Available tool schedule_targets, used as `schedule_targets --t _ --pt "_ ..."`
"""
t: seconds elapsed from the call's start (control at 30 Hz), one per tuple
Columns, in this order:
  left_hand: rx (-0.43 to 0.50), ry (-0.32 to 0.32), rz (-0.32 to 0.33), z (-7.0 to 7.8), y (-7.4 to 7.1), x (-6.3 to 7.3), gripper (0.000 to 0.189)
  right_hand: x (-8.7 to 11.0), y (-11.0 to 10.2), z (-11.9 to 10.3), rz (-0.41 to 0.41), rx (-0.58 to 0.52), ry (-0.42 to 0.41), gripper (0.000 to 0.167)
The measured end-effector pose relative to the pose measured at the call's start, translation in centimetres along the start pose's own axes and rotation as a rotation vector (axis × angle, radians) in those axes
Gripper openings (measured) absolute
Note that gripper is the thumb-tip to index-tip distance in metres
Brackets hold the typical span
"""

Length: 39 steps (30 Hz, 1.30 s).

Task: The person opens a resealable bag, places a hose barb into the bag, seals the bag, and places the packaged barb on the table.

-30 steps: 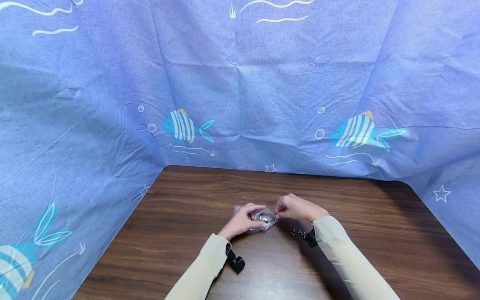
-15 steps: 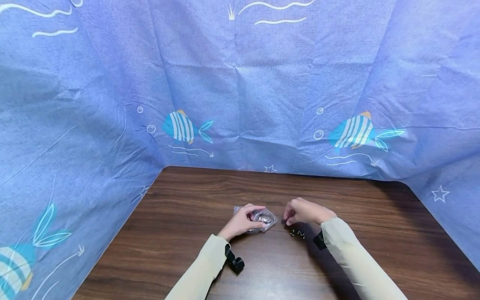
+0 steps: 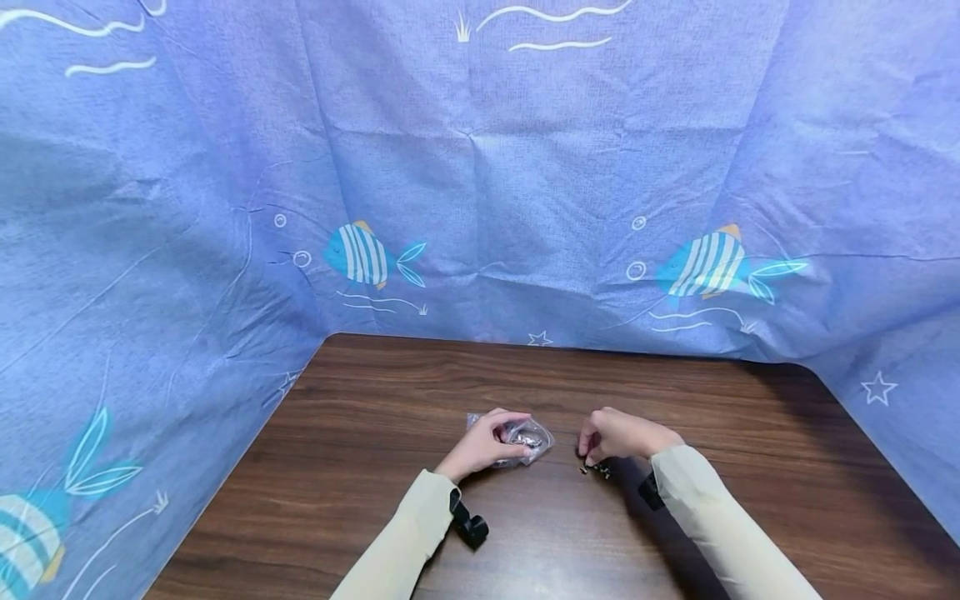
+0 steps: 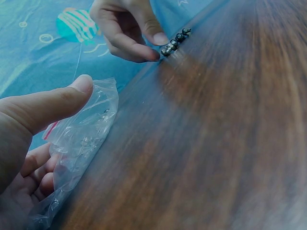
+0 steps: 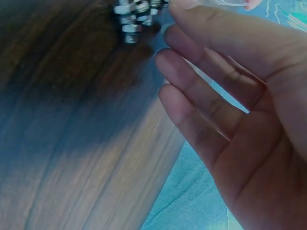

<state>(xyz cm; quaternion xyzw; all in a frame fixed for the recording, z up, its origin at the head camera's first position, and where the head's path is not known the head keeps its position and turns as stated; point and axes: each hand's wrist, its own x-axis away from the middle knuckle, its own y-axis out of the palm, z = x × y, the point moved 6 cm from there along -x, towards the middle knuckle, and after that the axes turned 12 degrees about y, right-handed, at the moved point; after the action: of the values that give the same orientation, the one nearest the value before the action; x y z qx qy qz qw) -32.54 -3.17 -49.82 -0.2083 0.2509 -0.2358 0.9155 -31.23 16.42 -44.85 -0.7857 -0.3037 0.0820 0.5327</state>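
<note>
A clear zip bag (image 4: pixel 88 129) with a red line near its opening lies on the table, shiny small metal parts (image 3: pixel 527 439) showing through it in the head view. My left hand (image 3: pixel 489 437) holds this bag open, thumb on the upper side and fingers curled behind. To its right, my right hand (image 3: pixel 622 435) reaches down over a small pile of metal bolts with nuts (image 5: pixel 132 19). In the left wrist view, the thumb and index fingertips of the right hand (image 4: pixel 132 28) stand slightly apart, right at the nearest bolts (image 4: pixel 175 43).
Both hands work over a dark brown wood-grain table (image 3: pixel 360 508). A blue curtain (image 3: pixel 480 183) printed with fish hangs along its back and left edges. Black wrist cameras (image 3: pixel 471 527) sit on both forearms.
My right hand has moved away from the bag's mouth, rightward and toward me, to the bolt pile. The left hand and bag have stayed in place.
</note>
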Motion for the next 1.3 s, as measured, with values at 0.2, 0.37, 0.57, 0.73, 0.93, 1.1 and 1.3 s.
schedule_targets --t 0.2,0.37,0.57,0.73,0.93,1.1,1.3 --pt "0.014 0.004 0.014 0.71 -0.1 0.07 0.053 0.11 0.23 0.08 0.012 0.005 -0.027 0.013" --pt "0.0 0.0 0.009 0.87 -0.16 0.04 0.053 0.08 0.51 -0.05 0.011 0.015 -0.028 0.013" --pt "-0.008 -0.008 0.007 0.52 -0.09 0.08 0.054 -0.02 0.72 0.14 0.009 0.004 -0.006 0.013" --pt "-0.008 -0.005 0.007 0.56 -0.09 0.02 0.054 -0.1 0.69 0.26 0.026 0.016 -0.005 0.012" --pt "-0.012 -0.01 0.009 0.49 -0.04 0.07 0.054 -0.18 0.74 0.23 0.046 0.028 -0.021 0.011" --pt "-0.007 -0.008 0.008 0.3 -0.03 0.0 0.054 -0.24 0.68 0.24 0.048 0.04 -0.011 0.01" --pt "-0.002 -0.013 0.005 0.14 0.02 0.01 0.055 -0.31 0.53 0.23 0.047 0.045 -0.004 0.009"
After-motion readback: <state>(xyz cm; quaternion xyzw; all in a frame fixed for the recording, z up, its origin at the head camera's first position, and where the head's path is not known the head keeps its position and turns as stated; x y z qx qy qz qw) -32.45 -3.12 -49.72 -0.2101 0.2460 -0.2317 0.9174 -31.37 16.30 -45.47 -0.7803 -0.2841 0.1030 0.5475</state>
